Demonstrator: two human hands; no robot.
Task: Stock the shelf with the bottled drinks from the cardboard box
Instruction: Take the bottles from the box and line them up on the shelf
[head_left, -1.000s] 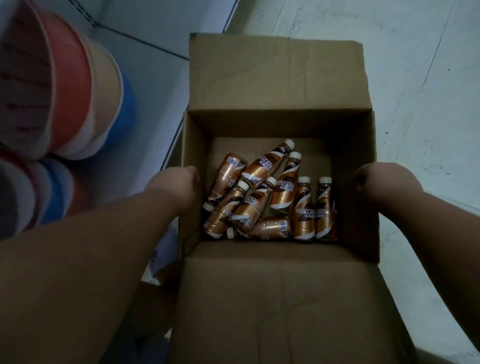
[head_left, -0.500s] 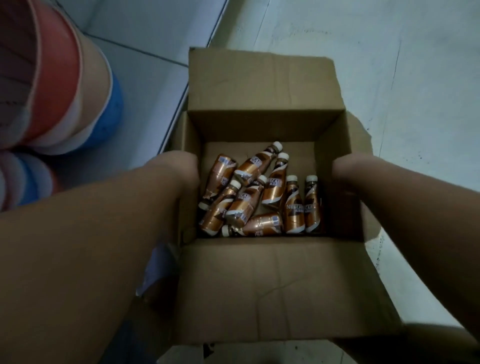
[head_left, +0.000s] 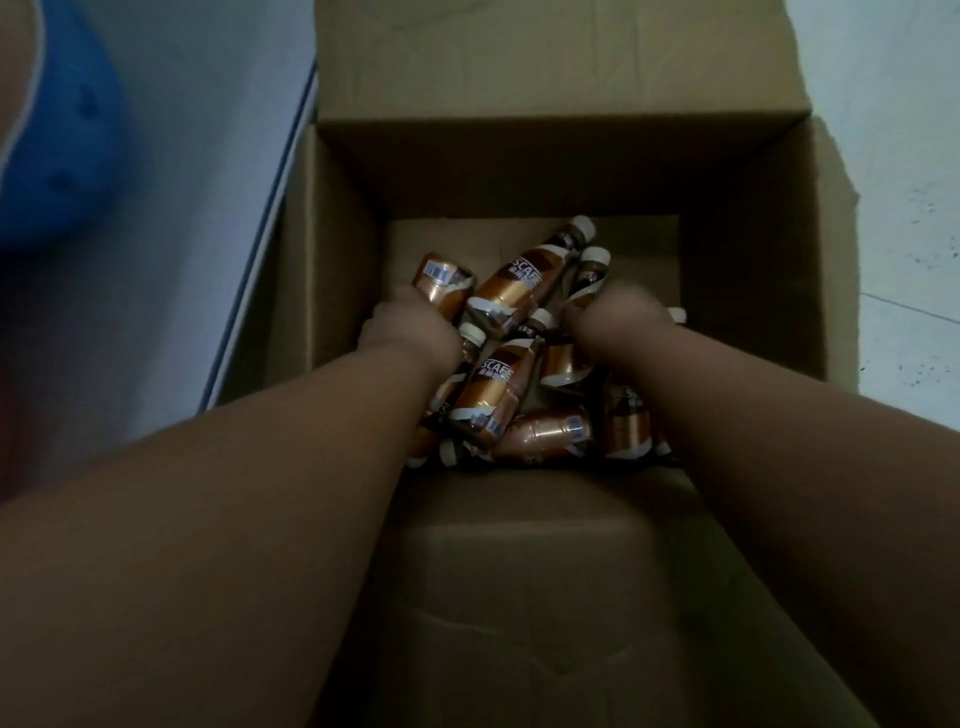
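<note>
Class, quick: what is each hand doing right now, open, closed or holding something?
Left hand: down among the bottles in the cardboard box; grip cannot be told.
Right hand: same, blurred; cannot be told.

One cardboard box (head_left: 753, 291), open, with four flaps folded outward. Inside, a heap of bottled drinks (head_left: 493, 395) with copper labels and white caps: at least eight countable, possibly nine or ten, several partly covered by arms. Five white caps plainly in view. Two bare hands down among them, the left hand (head_left: 410, 325) and the right hand (head_left: 618, 317). One blue rounded object (head_left: 57, 156) at the left edge.
</note>
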